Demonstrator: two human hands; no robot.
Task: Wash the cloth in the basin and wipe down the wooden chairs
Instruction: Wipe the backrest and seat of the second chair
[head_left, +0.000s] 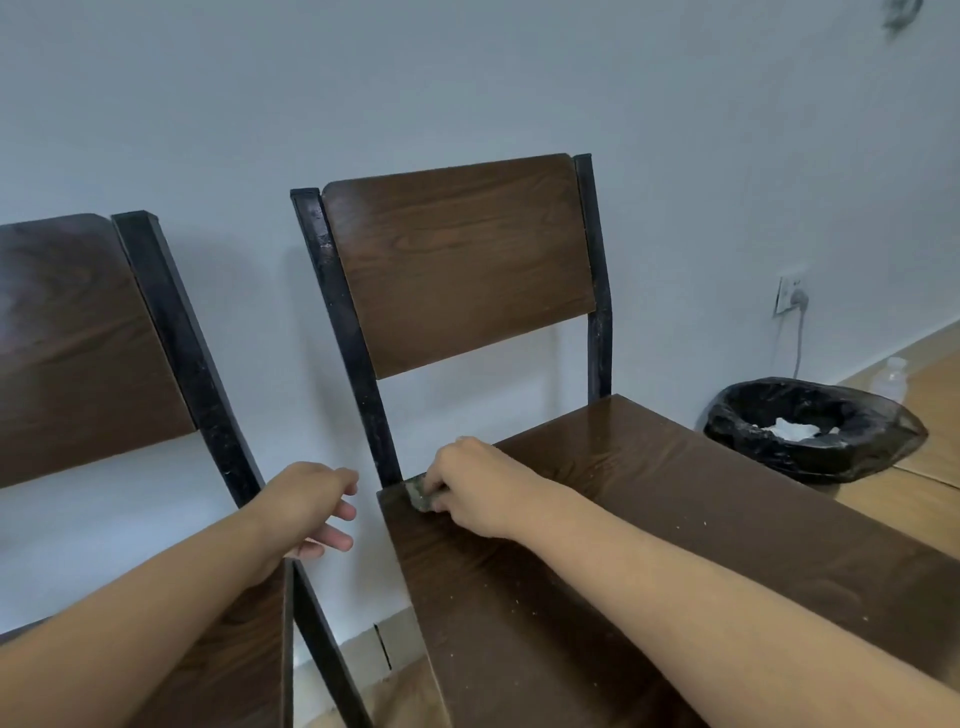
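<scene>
Two dark wooden chairs with black metal frames stand against a pale wall. My right hand presses a small greyish cloth onto the back left corner of the middle chair's seat, next to the frame post. Most of the cloth is hidden under my fingers. The seat carries pale specks of dust. My left hand hovers in the gap between the chairs, fingers loosely spread and holding nothing, just above the left chair's seat. The basin is out of view.
A bin lined with a black bag, with white paper inside, stands on the floor right of the chair. Behind it are a plastic bottle and a wall socket with a cable. The wooden floor runs off to the right.
</scene>
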